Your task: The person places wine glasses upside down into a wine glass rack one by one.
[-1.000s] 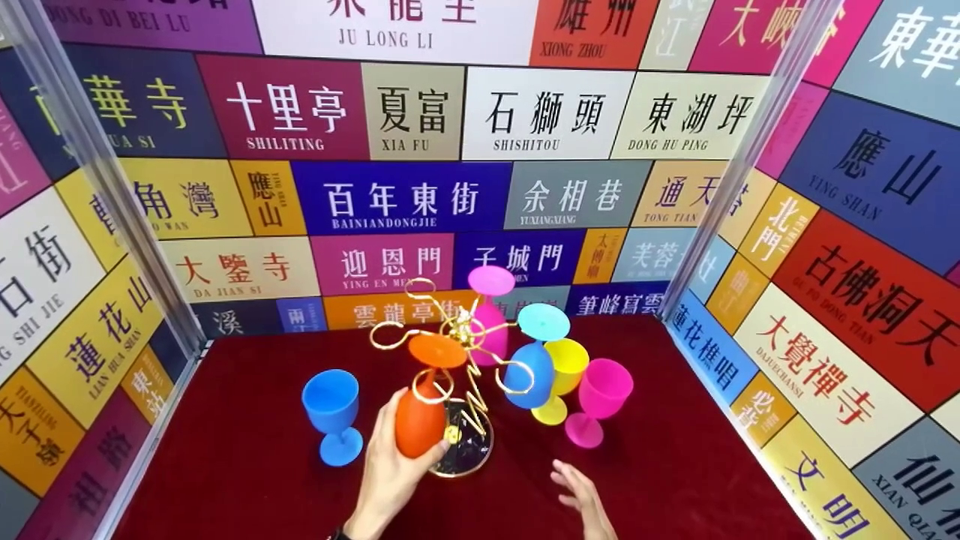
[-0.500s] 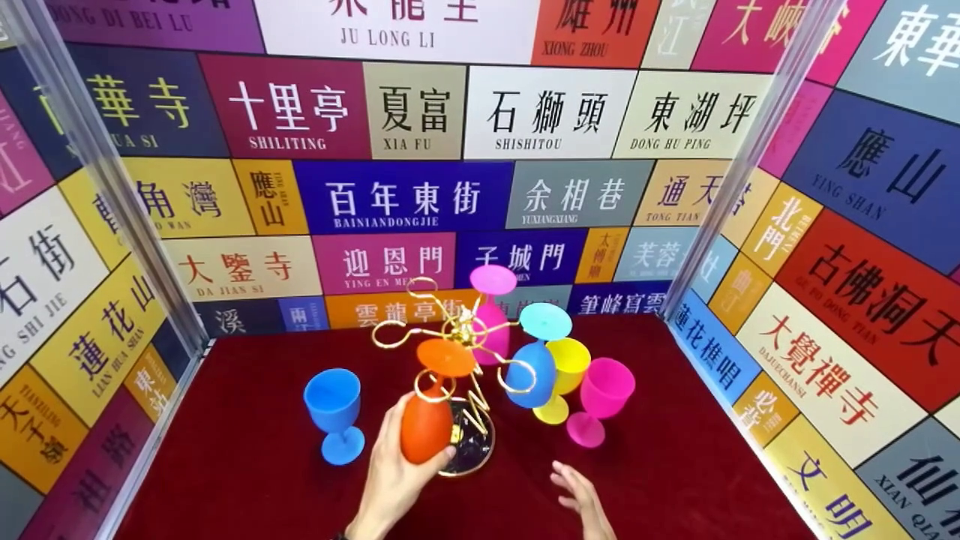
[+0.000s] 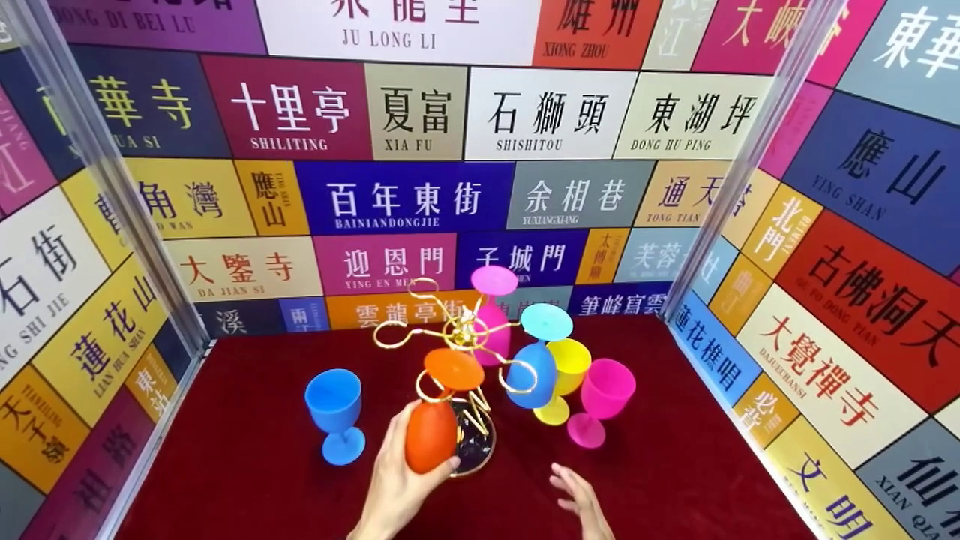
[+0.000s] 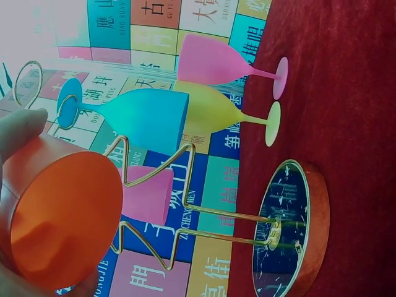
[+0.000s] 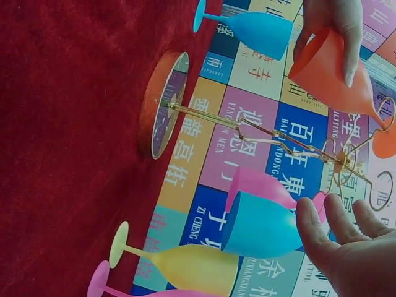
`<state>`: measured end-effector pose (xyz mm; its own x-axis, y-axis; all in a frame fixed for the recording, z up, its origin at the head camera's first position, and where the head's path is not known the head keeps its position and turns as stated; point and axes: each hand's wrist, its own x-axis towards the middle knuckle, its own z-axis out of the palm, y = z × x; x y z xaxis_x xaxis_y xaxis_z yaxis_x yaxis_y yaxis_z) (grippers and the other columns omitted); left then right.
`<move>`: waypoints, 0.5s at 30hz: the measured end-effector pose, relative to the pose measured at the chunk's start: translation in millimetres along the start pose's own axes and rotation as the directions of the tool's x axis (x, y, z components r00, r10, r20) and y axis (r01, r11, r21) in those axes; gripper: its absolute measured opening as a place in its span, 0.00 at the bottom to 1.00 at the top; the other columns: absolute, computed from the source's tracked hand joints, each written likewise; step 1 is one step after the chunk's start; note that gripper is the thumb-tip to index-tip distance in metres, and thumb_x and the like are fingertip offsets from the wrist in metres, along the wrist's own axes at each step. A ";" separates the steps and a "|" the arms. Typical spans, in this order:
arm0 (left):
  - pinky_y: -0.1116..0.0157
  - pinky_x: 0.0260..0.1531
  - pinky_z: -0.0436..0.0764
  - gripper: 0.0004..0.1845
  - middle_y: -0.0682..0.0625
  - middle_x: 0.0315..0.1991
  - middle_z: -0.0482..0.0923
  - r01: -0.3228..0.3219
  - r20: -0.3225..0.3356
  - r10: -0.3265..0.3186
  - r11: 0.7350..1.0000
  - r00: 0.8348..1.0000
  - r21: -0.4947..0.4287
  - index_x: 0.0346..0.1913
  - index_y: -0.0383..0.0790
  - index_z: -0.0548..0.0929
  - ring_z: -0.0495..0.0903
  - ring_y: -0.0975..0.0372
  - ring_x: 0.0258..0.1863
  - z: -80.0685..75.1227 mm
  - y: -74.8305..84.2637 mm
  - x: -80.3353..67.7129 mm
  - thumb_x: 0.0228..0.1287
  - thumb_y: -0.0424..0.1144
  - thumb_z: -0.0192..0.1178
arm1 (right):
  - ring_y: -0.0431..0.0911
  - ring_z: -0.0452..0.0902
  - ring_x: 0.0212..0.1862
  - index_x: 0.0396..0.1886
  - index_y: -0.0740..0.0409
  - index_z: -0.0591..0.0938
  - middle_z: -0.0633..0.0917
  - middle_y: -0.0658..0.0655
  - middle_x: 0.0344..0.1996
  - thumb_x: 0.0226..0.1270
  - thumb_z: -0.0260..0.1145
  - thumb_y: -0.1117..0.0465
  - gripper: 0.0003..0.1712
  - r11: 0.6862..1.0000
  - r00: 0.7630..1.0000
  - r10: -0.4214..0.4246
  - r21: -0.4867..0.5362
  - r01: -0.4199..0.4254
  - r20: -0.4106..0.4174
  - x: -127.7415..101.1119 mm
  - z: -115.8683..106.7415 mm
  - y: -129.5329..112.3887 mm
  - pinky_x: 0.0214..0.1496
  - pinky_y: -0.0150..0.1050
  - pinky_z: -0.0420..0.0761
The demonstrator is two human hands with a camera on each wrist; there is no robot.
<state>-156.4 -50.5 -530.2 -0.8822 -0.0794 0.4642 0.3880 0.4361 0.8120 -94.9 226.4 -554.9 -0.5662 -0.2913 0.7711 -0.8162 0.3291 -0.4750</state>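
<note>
Orange goblet [image 3: 431, 436] (quantity: one) is inverted at the near side of one gold wire rack [image 3: 466, 334]; the left hand [image 3: 403, 480] has its fingers curled around the bowl. Rack carries one hanging blue goblet [image 3: 531, 376] right, one hanging pink goblet [image 3: 495, 312] far. Red cloth [image 3: 247, 480] supports three upright: one blue goblet [image 3: 333, 402] left; one yellow goblet [image 3: 568, 367] and one pink goblet [image 3: 608, 386] right. Right hand [image 3: 577, 493]: fingers loosely extended, holding nothing.

The head camera looks forward and down from above the dark red velvety cloth [image 3: 247, 472]. The left wrist camera, turned sideways, faces an orange stemmed goblet [image 4: 68, 207] close up; the right, tipped the opposite way, views it from farther off. All three share the round-based gold wire stand [image 5: 204, 116].
</note>
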 end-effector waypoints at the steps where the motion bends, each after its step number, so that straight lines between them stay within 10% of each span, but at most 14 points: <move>1: 0.63 0.45 0.79 0.49 0.63 0.57 0.70 -0.006 0.001 0.006 1.000 1.000 0.003 0.66 0.54 0.65 0.76 0.68 0.47 0.1 0.0 -0.5 0.35 0.61 0.73 | 0.40 0.70 0.62 0.63 0.78 0.59 0.69 0.60 0.64 0.68 0.44 0.35 0.48 1.000 1.000 0.002 0.000 -0.002 -0.001 0.2 0.2 -0.1 0.44 0.39 0.80; 15: 0.61 0.47 0.78 0.50 0.61 0.60 0.69 -0.028 -0.015 0.029 1.000 0.999 0.013 0.66 0.60 0.62 0.75 0.66 0.50 1.8 -10.1 -11.6 0.35 0.52 0.77 | 0.41 0.71 0.61 0.63 0.79 0.59 0.69 0.57 0.64 0.69 0.44 0.36 0.48 1.000 1.000 -0.009 0.017 0.009 -0.015 -0.4 4.1 3.5 0.44 0.37 0.80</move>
<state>-150.6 -52.3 -544.4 -0.8665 -0.0806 0.4927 0.4095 0.4498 0.7937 -98.0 223.9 -558.6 -0.5568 -0.2804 0.7819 -0.8233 0.3108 -0.4749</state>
